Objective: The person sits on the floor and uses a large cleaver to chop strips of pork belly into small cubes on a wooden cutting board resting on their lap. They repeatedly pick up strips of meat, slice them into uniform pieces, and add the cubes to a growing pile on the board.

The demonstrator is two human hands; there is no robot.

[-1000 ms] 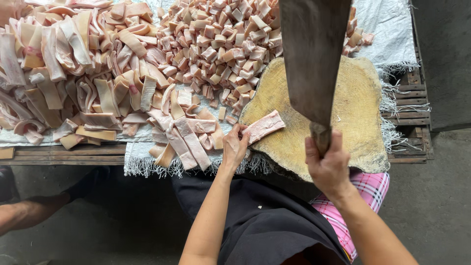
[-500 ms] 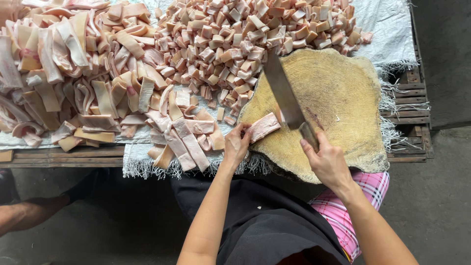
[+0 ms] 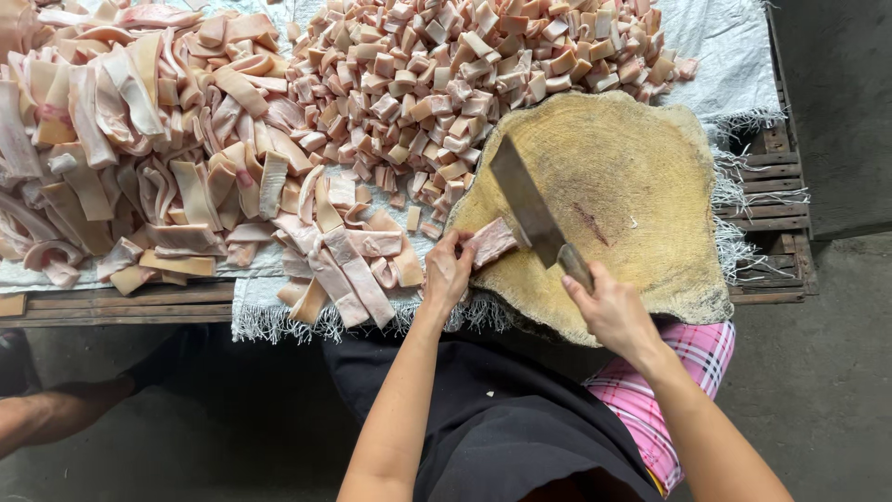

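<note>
Left hand (image 3: 447, 271) pinches the pale pink pork-skin strip (image 3: 490, 241) on the round, worn wooden chopping block (image 3: 641, 186). Right hand (image 3: 609, 311) fisted on the broad steel cleaver (image 3: 523, 202), blade seemingly touching the strip's right end, across its length.

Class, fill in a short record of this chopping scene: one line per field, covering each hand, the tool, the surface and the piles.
Left hand: pins a pink meat strip
Right hand: grips a cleaver, blade on the strip
Surface: round wooden chopping block
Left pile: long strips
Top pile: small cut cubes
Underlay: white woven sheet
</note>
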